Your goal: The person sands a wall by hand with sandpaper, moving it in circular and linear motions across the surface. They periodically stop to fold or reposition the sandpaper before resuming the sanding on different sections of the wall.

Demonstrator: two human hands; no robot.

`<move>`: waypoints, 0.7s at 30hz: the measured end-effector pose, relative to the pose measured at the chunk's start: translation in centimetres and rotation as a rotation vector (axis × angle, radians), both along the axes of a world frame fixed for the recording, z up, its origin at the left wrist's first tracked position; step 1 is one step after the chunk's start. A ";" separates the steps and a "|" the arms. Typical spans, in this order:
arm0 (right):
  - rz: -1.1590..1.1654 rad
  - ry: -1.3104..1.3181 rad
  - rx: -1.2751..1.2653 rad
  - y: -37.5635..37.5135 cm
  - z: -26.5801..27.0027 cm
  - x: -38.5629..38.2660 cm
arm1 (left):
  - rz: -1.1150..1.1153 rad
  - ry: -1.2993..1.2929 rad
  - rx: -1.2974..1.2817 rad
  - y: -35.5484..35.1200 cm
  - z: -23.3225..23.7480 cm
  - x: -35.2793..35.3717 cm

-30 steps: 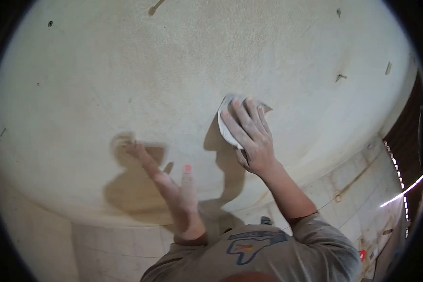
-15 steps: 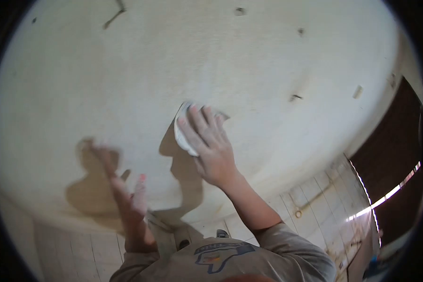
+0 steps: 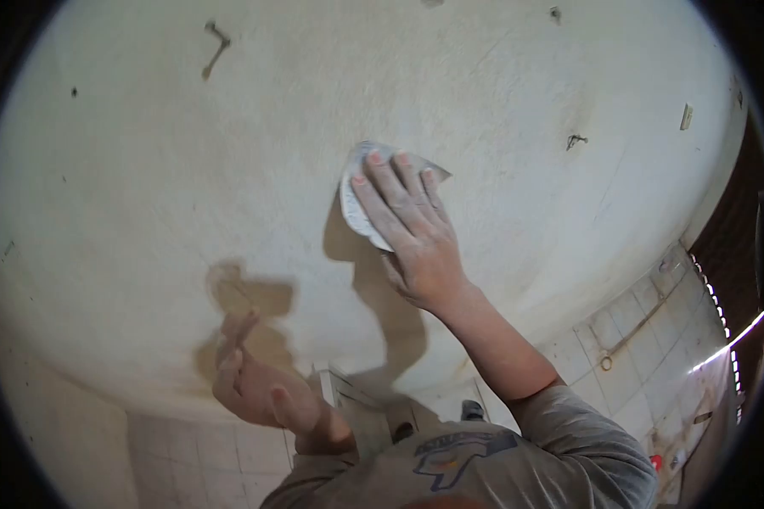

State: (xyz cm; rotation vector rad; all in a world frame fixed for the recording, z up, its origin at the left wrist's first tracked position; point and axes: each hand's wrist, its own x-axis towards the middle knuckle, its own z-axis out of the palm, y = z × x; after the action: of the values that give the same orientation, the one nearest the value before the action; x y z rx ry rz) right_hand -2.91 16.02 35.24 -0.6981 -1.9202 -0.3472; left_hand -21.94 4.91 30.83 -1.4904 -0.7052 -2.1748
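Observation:
My right hand (image 3: 420, 233) presses a sheet of sandpaper (image 3: 358, 208) flat against the pale wall (image 3: 484, 280). The sheet is white along its left edge, and a grey corner sticks out to the right of my fingers. My fingers lie over it, pointing up, and hide its middle. Lower down on the left, my left hand (image 3: 267, 390) is held in front of the wall with nothing in it. Its thumb stands apart from the fingers, which are somewhat bent and smeared. Whitish dust coats the fingers of my right hand.
Bent metal hooks (image 3: 217, 49) and another fixing (image 3: 576, 141) stick out of the wall. A tiled surface (image 3: 620, 348) lies at the lower right, with a small ring (image 3: 605, 363) on it. A dark covering (image 3: 738, 246) hangs at the right, with light along its edge.
The right hand and the sandpaper have slid up and to the right on the wall. My left hand has dropped lower and turned, its fingers more bent. The view has shifted.

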 end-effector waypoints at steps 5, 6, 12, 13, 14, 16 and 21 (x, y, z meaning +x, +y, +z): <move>0.061 -0.077 -0.159 -1.6 -8.1 -1.6 | 0.061 -0.085 -0.196 0.3 -2.1 -2.9; -0.001 -0.037 -0.157 -1.8 -10.0 -1.2 | 0.011 -0.048 -0.217 0.1 -3.7 -3.9; -0.066 0.149 -0.038 -1.8 -3.7 -3.8 | 0.190 -0.034 -0.112 1.0 -1.3 -4.1; -0.051 0.146 -0.045 -2.4 -1.2 -4.5 | 0.100 -0.080 -0.109 1.0 -1.1 -3.9; -0.046 0.127 -0.032 -2.3 0.2 -4.6 | -0.005 -0.141 -0.097 1.5 -1.4 -4.1; 0.009 0.152 -0.027 -2.4 0.2 -6.2 | -0.081 -0.148 -0.032 2.0 -1.5 -4.8; -0.069 0.011 -0.054 -2.2 -8.4 -6.9 | -0.041 -0.285 -0.022 3.1 -2.2 -6.7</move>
State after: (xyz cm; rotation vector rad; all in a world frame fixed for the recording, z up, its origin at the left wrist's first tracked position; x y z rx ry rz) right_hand -9.83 13.81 26.81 -0.8019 -1.9038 -0.3351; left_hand -28.67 7.99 28.60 -1.2259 -0.7987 -2.4464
